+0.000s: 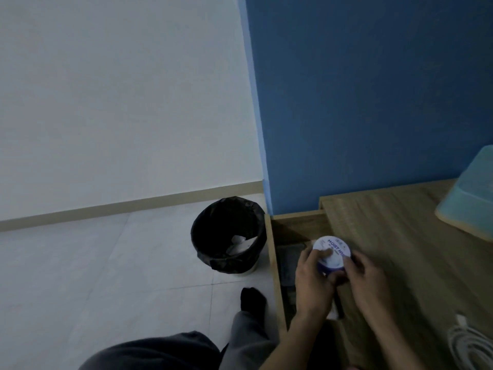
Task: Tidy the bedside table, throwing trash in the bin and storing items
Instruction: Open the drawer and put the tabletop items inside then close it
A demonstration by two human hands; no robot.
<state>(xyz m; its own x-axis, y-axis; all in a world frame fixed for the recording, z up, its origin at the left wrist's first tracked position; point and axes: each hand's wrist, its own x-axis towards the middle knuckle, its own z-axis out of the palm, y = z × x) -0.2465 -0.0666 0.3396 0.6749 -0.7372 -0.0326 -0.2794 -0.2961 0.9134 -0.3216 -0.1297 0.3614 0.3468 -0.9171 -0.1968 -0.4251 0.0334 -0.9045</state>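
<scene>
A round white and blue jar with a printed lid is held between both hands above the left edge of the wooden bedside table. My left hand grips its left side with the thumb on the lid. My right hand grips its right side. Below the jar, an open drawer sticks out to the left, with dark items inside. A bin lined with a black bag stands on the floor left of the drawer, with white paper trash in it.
A light blue box sits at the table's far right. A coiled white cable lies at the table's near right. My leg and dark sock are on the tiled floor beside the drawer. The blue wall stands behind the table.
</scene>
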